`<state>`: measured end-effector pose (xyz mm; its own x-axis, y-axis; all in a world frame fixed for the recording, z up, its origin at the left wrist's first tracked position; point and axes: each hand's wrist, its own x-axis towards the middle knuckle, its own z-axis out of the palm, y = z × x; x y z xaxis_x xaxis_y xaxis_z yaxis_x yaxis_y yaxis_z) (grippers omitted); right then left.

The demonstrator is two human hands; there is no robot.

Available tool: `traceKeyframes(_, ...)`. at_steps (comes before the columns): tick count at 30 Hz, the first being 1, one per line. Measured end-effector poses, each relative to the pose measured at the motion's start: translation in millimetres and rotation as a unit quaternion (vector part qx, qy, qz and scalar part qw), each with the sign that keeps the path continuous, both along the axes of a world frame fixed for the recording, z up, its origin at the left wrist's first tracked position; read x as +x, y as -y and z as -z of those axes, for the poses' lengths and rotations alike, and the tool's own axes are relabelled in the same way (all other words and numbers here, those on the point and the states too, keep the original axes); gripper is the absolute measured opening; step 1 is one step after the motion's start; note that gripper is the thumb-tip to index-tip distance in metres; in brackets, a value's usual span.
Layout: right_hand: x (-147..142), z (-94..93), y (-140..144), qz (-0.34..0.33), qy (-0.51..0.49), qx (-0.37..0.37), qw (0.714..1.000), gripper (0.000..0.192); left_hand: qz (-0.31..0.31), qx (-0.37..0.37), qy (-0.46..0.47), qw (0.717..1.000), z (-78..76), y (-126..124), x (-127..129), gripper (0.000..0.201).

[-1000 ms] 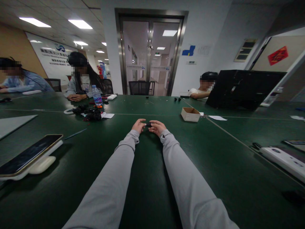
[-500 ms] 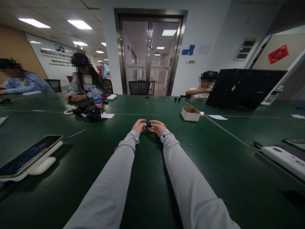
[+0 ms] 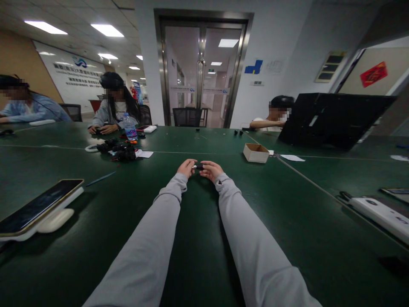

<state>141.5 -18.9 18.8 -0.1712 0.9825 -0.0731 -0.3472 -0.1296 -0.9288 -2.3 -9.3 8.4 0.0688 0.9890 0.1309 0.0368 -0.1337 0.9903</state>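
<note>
Above the green tabletop (image 3: pixel 194 238), both of my hands meet at a small black piece with a silvery end (image 3: pixel 199 167). My left hand (image 3: pixel 185 169) pinches the silvery end between thumb and fingers. Its black body is gripped by my right hand (image 3: pixel 212 170), whose fingers are curled around it. The piece lies roughly level between the fingertips. It is too small, and too much covered by fingers, to tell its exact kind.
A small open box (image 3: pixel 256 153) stands to the right beyond my hands. Black parts (image 3: pixel 121 151) and a water bottle (image 3: pixel 130 126) are at the left. A phone on a stand (image 3: pixel 41 207) is nearer. A monitor (image 3: pixel 332 119), a power strip (image 3: pixel 380 213) and several seated people surround the table.
Both hands stay in nearly the same place, still holding the small black piece. Only slight finger movement shows, and the view has shifted a little.
</note>
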Motion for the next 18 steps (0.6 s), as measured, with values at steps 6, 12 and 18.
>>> traceKeyframes(6, 0.7, -1.3, 1.8, 0.001, 0.003, -0.001, 1.000, 0.021, 0.004, 0.009, -0.003, 1.000, 2.4, -1.0, -0.2, 0.023)
traceKeyframes(12, 0.9, -0.8, 1.3, 0.001, 0.002, 0.001, 1.000, 0.021, 0.009, 0.002, 0.013, 1.000, 4.0, -3.3, -1.7, 0.019)
traceKeyframes(18, 1.8, 1.6, -0.9, 0.003, 0.006, 0.007, 1.000, 0.020, 0.003, 0.014, 0.014, 1.000, 5.2, -3.3, -1.4, 0.011)
